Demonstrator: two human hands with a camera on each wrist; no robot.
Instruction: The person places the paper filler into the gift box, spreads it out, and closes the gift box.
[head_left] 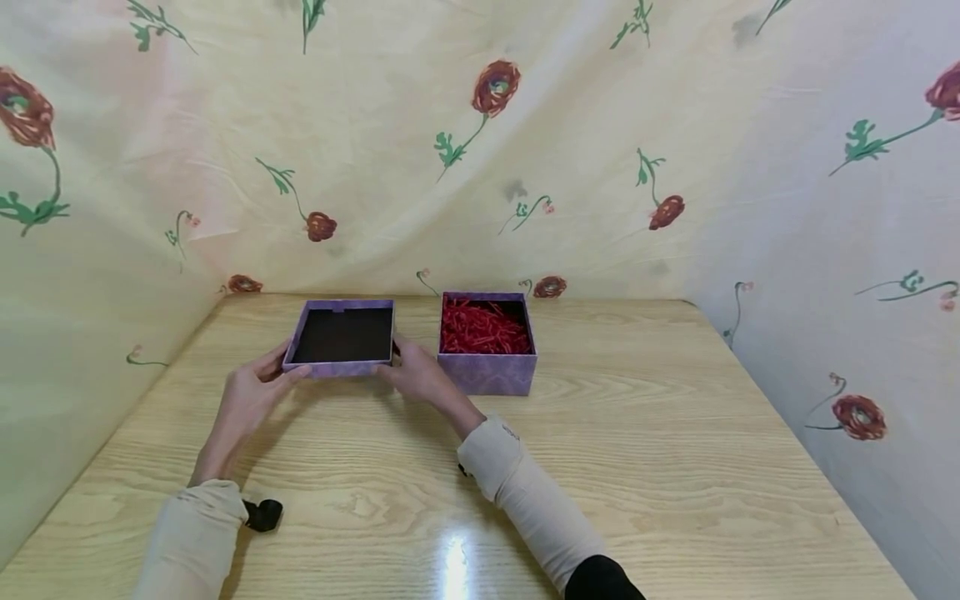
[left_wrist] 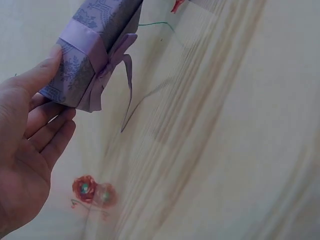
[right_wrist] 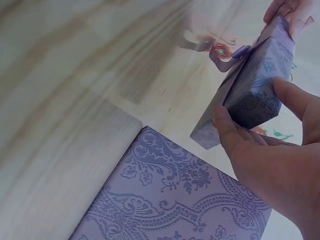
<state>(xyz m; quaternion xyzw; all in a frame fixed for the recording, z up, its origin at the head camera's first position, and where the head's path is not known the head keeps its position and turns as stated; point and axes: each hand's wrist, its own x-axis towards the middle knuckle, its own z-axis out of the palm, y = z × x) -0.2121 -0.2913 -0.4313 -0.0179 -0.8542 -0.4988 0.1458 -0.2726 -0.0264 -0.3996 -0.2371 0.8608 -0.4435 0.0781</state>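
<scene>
A purple patterned box lid (head_left: 339,369) lies with its black inside facing up, and it appears to be held off the table. My left hand (head_left: 250,398) grips its left end, thumb on the near side and fingers beneath. At the opposite end my right hand (head_left: 420,373) pinches the near right corner. In the left wrist view a lilac ribbon (left_wrist: 89,42) wraps the lid, its bow and a loose tail hanging from the underside. To the right stands the matching box (head_left: 487,377), uncovered, holding red shredded paper (head_left: 483,327).
The pale wood-grain table (head_left: 637,467) reaches back to a flower-printed cloth (head_left: 390,150), which also hangs along the left and right sides. The box stands close to my right hand and forearm, near the table's back edge.
</scene>
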